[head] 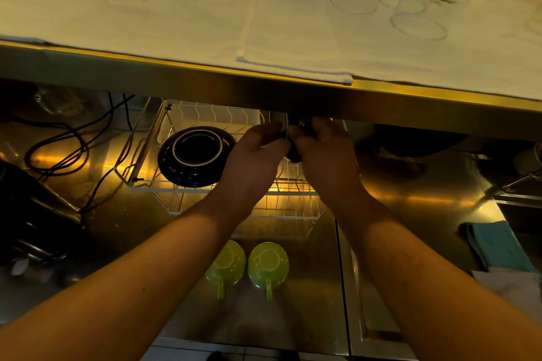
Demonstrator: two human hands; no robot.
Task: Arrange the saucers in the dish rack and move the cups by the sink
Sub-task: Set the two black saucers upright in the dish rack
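A shelf edge [322, 97] cuts off the back of the white dish rack [205, 117], and the dark saucer [294, 152] pinched between both hands is mostly hidden. The left hand [252, 161] and right hand [325, 161] reach forward, fingers curled on it, at 12 o'clock from two upturned green cups [268, 265] on the counter [410, 190]. Stacked black saucers [193, 155] lie in the rack at 9 o'clock of the hands.

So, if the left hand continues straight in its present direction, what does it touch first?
Probably the dark saucer both hands already hold; the left hand points toward it and the right hand. Depth is unclear.
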